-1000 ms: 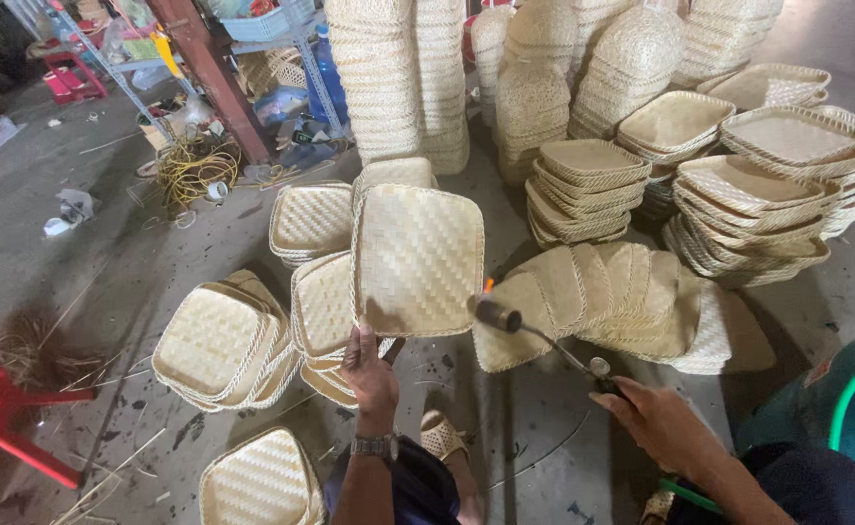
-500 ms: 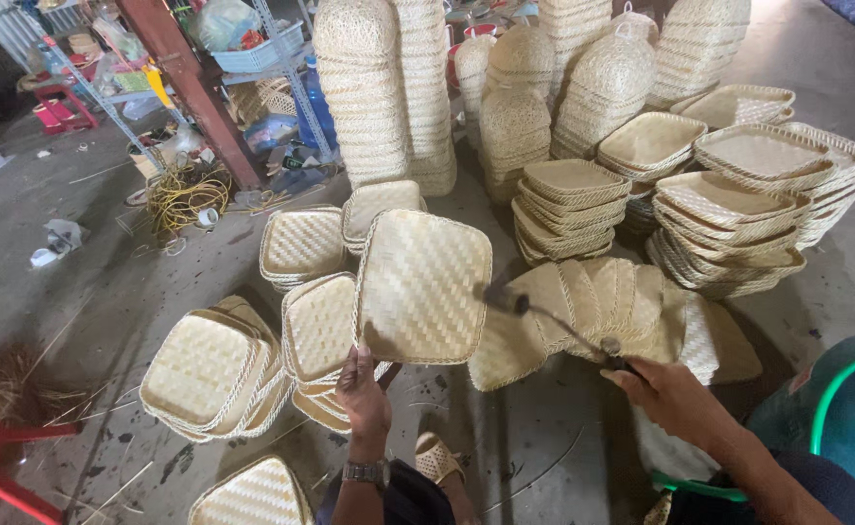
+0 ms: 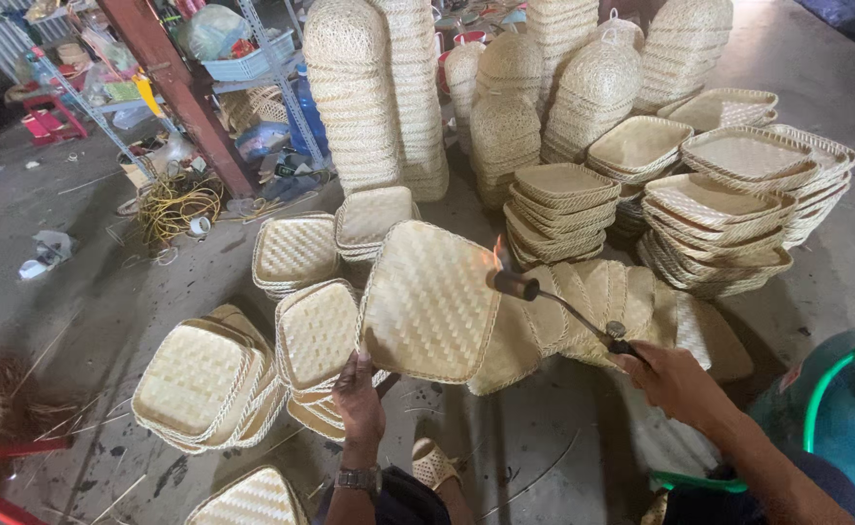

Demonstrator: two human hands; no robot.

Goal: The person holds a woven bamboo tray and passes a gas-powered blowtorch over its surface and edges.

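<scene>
While we look down from the head camera, the scene breaks up like this:

Left hand: our left hand (image 3: 361,399) is pinched on the lower rim of a square woven bamboo tray (image 3: 430,299), which stands on edge with its underside toward us.
Right hand: our right hand (image 3: 673,381) is wrapped tight around the grip of a long-necked gas torch (image 3: 556,304).
Flame: a small orange flame (image 3: 496,253) burns at the torch head, right against the tray's upper right rim.
Where the tray is: raised over the concrete floor (image 3: 87,282), near the middle of it, in front of everything else.
Behind the tray: a fanned row of trays (image 3: 631,301) lies partly hidden by the torch neck and our right hand.
Left of it: low stacks of flat trays (image 3: 204,384) sit close to the held one, crowding our left hand.
Far side of the floor: tall stacks of baskets (image 3: 379,97) and deeper trays (image 3: 729,194).
Far left corner: a coil of yellow cable (image 3: 170,204) by a red post (image 3: 179,83).
Near right corner: a green-rimmed tub (image 3: 840,389) beside our right forearm.
</scene>
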